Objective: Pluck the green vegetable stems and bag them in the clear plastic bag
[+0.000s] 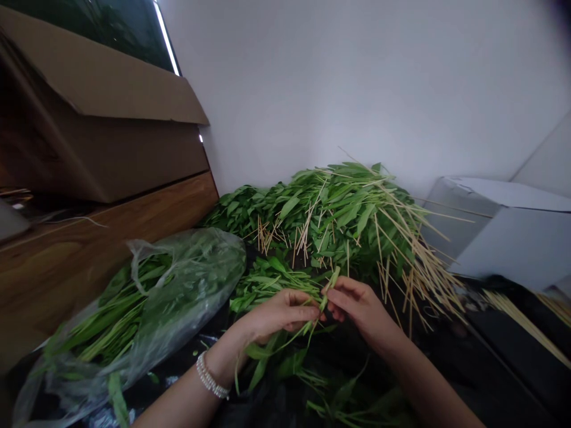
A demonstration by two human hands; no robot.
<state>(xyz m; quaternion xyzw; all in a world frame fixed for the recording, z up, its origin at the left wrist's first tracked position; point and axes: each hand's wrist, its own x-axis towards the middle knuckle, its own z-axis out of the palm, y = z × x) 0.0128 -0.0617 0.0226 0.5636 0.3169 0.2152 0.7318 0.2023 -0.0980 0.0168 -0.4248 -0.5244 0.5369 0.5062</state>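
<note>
A leafy green stem [333, 279] is pinched between my two hands, its pale upper end pointing up. Its lower part is in the thumb and fingers of my left hand [292, 310], and leaves [261, 364] hang beneath the wrist. My right hand [354, 302] grips the same stem just to the right, fingers closed near its upper end. Just behind my left hand is a loose bunch of greens [263, 282]. More cut greens [339, 410] lie on the dark surface below my hands.
Against the white wall is a large heap of greens [312, 202] on thin wooden sticks [428, 273]. At left, a clear plastic bag [196, 267] holds long-stemmed greens. A cardboard box [134, 148] rests on a wooden ledge [178, 202]. A white box [521, 232] and loose sticks [526, 324] are at right.
</note>
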